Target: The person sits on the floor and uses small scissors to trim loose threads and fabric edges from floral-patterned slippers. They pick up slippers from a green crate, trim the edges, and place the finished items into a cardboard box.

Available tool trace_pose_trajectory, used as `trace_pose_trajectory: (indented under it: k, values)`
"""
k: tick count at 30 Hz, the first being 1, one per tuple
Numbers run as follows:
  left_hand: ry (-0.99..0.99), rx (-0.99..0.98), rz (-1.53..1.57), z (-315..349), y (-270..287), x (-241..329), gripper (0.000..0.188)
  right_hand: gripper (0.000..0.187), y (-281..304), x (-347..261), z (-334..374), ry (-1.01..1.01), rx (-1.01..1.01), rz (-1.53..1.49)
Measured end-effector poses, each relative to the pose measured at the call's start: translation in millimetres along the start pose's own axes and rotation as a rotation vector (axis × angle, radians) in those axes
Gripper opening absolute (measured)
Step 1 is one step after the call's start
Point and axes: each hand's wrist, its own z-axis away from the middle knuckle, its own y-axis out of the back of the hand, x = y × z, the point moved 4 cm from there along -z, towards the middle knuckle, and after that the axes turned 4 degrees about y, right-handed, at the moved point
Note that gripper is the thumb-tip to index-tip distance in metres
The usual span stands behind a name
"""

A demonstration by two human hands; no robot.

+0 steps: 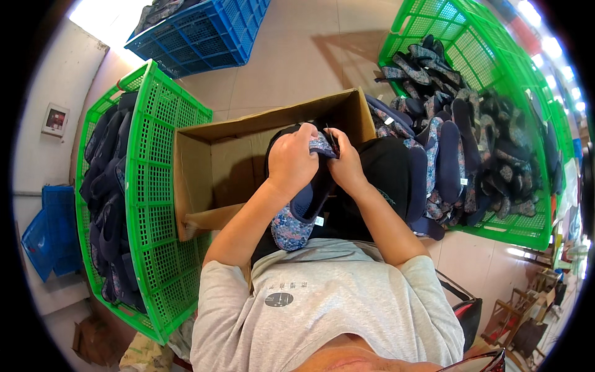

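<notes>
A slipper-like fabric shoe [290, 230] with a blue-and-pink floral upper and dark navy lining lies over my lap, its toe toward my body. My left hand [292, 160] is closed round its far end, where a strip of floral fabric shows at the fingers. Close beside it, my right hand [347, 166] is closed in a pinch at the shoe's far edge. A thin dark tip sticks up from the right fingers; what it belongs to is too small to tell. A small white tag [319, 221] hangs at the shoe's side.
An open cardboard box [217, 177] stands in front of me. At left is a green crate [162, 204] of dark shoes; at right, another green crate [486, 40] with a big heap of floral shoes [434, 118] spilling toward my leg. A blue crate [198, 40] stands far left.
</notes>
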Motion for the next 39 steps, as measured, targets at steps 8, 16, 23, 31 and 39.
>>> trace_pose_trajectory:
  k: [8, 16, 23, 31, 39]
  values:
    - [-0.204, 0.112, -0.142, 0, -5, -13, 0.055, 0.057, -4, 7, -2, 0.104, 0.106, -0.003]
    - [-0.226, 0.039, -0.178, -1, -13, -25, 0.041, 0.037, 0, -6, -1, 0.121, 0.103, 0.152]
    - [-0.339, -0.119, -0.108, 9, -9, -37, 0.044, 0.025, 9, -15, 5, 0.239, -0.102, 0.158]
    - [-0.181, -0.254, 0.139, 25, 42, -17, 0.025, 0.028, 20, -51, 10, 0.186, -0.513, -0.232]
    - [0.814, -0.570, 1.077, 82, 42, -15, 0.014, 0.026, 5, -55, 13, 0.077, -0.772, -0.515]
